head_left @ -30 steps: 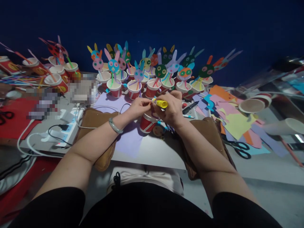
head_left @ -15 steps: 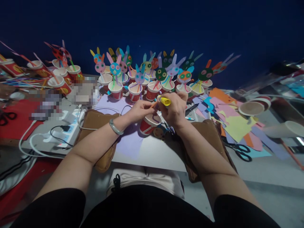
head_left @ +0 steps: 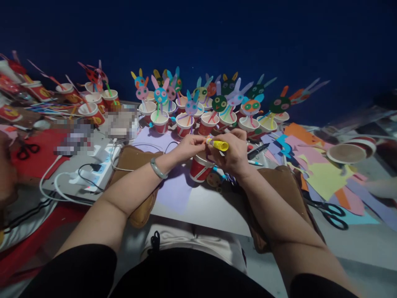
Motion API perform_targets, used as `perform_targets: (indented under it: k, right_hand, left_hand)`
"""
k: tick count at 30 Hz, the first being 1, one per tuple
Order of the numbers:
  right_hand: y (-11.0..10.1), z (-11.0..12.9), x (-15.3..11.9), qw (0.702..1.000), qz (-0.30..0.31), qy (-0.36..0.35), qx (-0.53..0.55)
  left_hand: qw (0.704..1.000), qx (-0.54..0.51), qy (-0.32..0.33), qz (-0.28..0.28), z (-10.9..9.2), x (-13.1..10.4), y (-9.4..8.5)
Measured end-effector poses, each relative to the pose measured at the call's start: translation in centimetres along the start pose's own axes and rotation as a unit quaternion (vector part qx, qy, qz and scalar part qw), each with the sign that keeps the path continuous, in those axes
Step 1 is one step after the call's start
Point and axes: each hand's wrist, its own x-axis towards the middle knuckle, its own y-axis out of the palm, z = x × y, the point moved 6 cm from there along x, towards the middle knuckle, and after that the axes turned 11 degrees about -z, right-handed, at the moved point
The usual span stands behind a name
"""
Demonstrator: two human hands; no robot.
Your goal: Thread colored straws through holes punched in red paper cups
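Observation:
My left hand (head_left: pixel 187 147), closed in a pinch, holds a small orange strip (head_left: pixel 204 141); its tip is hard to make out. My right hand (head_left: pixel 234 151) is wrapped around a glue stick with a yellow end (head_left: pixel 221 145), its other end close to the left fingertips. Just below both hands stands a red and white paper cup (head_left: pixel 199 170), its rim partly covered by them. Beside the cup lies a round paper face (head_left: pixel 214 180), in shadow near my right wrist.
Several paper cups with rabbit-eared paper faces (head_left: pixel 160 96) line the back. Coloured paper scraps (head_left: pixel 319 176) and black scissors (head_left: pixel 336 215) lie right; a power strip (head_left: pixel 102 171) with cables sits left. Brown pads (head_left: pixel 282 194) lie near my forearms. Another person's arm (head_left: pixel 8 165) shows at the left edge.
The view has shifted left, so everything sits further right, and another person's arm has come in at the left. The glue stick has turned more level, close to my left fingertips.

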Motion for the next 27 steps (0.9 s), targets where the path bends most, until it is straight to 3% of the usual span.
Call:
perform_targets:
  k: [9, 15, 19, 25, 27]
  right_hand:
    - [0.8, -0.9, -1.1, 0.996, 0.074, 0.008, -0.058]
    - [-0.2, -1.5, -0.4, 0.995, -0.013, 0.006, -0.095]
    - [-1.1, -1.4, 0.2, 0.995, -0.074, 0.028, -0.054]
    - [0.2, -0.4, -0.4, 1.000, 0.024, -0.011, -0.003]
    - [0.5, -0.5, -0.7, 0.999, 0.032, -0.017, -0.005]
  left_hand:
    - [1.000, 0.016, 0.008, 0.006, -0.7, -0.3, 0.2]
    - [0.999, -0.023, -0.010, 0.020, -0.6, -0.4, 0.4]
    - [0.999, -0.038, -0.026, 0.017, -0.4, -0.4, 0.3]
    - [1.000, -0.020, -0.002, 0.002, 0.2, 0.4, -0.1]
    - [1.000, -0.014, 0.000, 0.015, 0.4, 0.5, 0.1]
